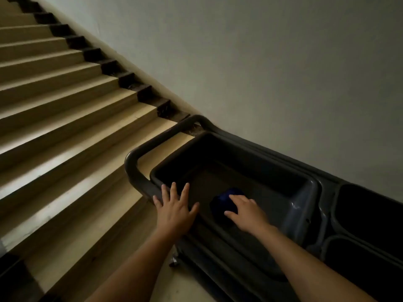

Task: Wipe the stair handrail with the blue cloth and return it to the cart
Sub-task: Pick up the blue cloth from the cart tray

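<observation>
1. Grey cart fills lower right of frame, parked vs. the pale wall. Its dark handle bar loops out twd the stairs, which climb to upper left.
2. Blue cloth lies bunched on the floor of the cart's top tray, near its lower-left edge, centre-bottom of frame.
3. R hand lies on top of the cloth, fingers together & pointing up-left, thumb out by the cloth's near edge. Can't tell if it pinches the cloth or just rests.
4. L hand is palm down w/ fingers spread wide, at the tray's near-left rim, holding nothing.
5. Two dark bin wells sit at far right of the cart.
</observation>
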